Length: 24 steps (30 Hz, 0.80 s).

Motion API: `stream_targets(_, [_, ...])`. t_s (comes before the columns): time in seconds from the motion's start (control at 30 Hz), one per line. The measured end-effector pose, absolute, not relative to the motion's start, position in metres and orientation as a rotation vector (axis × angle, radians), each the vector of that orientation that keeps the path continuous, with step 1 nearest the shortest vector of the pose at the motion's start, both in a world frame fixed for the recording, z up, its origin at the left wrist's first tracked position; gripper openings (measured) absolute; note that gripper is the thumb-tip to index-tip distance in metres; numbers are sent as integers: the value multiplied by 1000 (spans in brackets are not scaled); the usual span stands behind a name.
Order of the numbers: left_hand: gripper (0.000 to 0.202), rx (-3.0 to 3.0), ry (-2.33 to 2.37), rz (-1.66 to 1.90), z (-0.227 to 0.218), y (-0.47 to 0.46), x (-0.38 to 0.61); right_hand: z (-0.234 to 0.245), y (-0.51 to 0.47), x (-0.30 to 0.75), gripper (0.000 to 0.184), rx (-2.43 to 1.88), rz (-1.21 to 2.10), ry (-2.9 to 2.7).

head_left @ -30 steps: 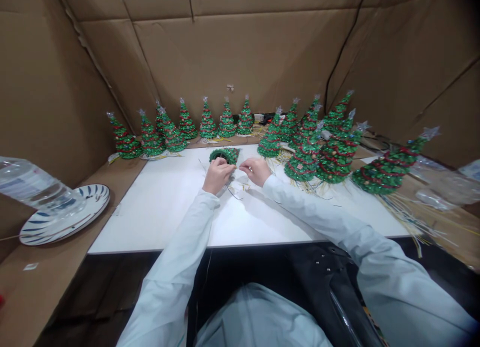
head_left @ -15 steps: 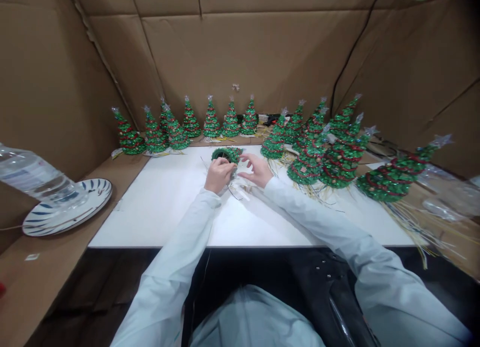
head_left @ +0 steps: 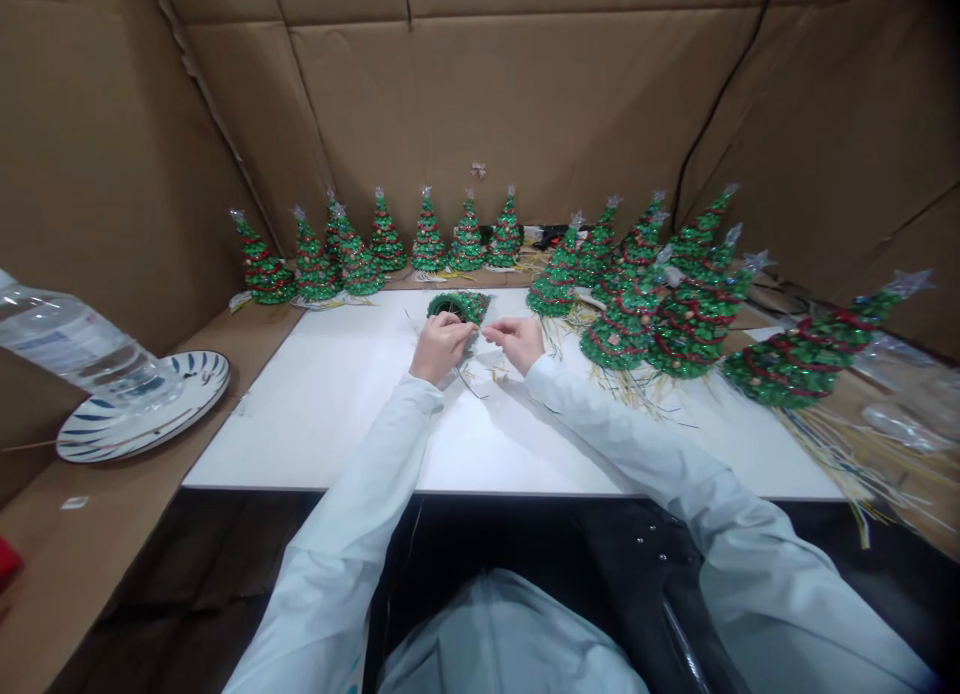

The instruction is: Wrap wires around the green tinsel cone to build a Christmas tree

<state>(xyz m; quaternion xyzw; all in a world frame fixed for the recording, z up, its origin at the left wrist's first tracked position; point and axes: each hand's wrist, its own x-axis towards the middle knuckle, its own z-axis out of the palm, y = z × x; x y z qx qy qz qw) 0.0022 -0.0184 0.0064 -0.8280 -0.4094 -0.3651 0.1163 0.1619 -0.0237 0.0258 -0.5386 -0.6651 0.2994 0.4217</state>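
Note:
A small green Christmas tree [head_left: 474, 303] lies on its side on the white board, its hollow dark base towards me. My left hand [head_left: 441, 346] is at that base with its fingers pinched, and thin wires [head_left: 471, 384] stick out from around it. Thumb and forefinger of my right hand [head_left: 517, 342] are pressed together just right of the left fingertips. Whatever lies between the right fingers is too small to make out. Yellowish wire scraps [head_left: 496, 374] are scattered on the board below the hands.
Several decorated trees with star tops [head_left: 427, 236] line the back, and more [head_left: 690, 319] crowd the right, wire ends trailing from their bases. On the left a plastic bottle [head_left: 90, 349] leans over a patterned plate [head_left: 206, 369]. Cardboard walls [head_left: 525, 94] surround the white board [head_left: 300, 424].
My right thumb and forefinger, spread apart before, have closed into a pinch near my left fingertips. The left hand stays pinched at the tree's base. The view has shifted slightly.

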Motion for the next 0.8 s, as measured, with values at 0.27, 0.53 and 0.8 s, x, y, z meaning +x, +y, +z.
stream_targets(0.27, [23,-2334,-1122,-1201,5,-16,1,18,-27,156,22,-1181,1084,-1409])
stream_targets(0.53, [22,-2296,-1080,-1225,4,-14,0,19,-8,181,23,-853,-411,-2246])
stream_targets(0.8, [22,-2303,-1106,-1207,3,-14,0,21,-13,169,29,-973,-160,-2138])
